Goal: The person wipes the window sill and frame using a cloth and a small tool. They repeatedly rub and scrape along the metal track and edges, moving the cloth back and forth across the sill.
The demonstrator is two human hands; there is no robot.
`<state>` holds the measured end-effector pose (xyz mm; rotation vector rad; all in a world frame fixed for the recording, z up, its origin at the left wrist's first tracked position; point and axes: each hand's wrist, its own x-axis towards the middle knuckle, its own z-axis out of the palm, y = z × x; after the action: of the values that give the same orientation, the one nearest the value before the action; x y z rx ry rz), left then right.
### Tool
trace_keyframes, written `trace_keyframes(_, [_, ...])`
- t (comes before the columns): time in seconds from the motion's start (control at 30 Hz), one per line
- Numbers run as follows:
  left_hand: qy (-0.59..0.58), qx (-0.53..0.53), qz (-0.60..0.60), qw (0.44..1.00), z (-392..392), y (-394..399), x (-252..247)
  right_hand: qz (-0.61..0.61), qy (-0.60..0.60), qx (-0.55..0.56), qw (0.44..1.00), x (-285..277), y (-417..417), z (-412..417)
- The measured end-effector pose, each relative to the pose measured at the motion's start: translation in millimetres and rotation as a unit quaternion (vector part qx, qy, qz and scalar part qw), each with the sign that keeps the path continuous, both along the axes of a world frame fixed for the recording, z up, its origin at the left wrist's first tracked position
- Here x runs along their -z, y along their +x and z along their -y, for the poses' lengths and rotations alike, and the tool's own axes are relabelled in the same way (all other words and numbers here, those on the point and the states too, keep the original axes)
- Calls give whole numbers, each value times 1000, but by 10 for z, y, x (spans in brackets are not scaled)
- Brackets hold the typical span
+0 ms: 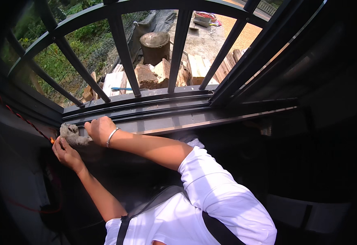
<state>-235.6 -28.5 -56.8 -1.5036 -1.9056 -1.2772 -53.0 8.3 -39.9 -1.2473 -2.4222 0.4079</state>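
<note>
A grey, fluffy cloth (74, 137) lies bunched at the left end of the window sill (166, 121), by the corner of the sliding-window track (154, 107). My left hand (66, 153) is at the cloth's lower left edge, its fingertips against it beside a small orange spot on the wall side. Just right of the cloth is my right hand (101, 131), fingers curled, with a silver bangle on the wrist. Whether its hidden fingers grip the cloth cannot be told.
Dark metal window bars (178, 52) rise beyond the track. A red twisted wire (22, 118) runs down the left wall to the corner. Outside are split firewood (154, 73), a blue toothbrush (121, 88) and a round wooden block (154, 49). The window sash (242, 64) stands at right.
</note>
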Motion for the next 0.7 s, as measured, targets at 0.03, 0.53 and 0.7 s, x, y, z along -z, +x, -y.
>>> trace_keyframes(0.03, [22, 28, 64, 997, 1, 73, -64, -21, 17, 10, 1000, -39, 310, 145])
trace_keyframes(0.53, [41, 501, 504, 702, 154, 1671, -1401, -612, -87, 317, 720, 220, 3086, 2010])
trace_keyframes(0.7, [-55, 588, 530, 609, 348, 2208, -1462, -651, -77, 286, 699, 216, 3127, 2091])
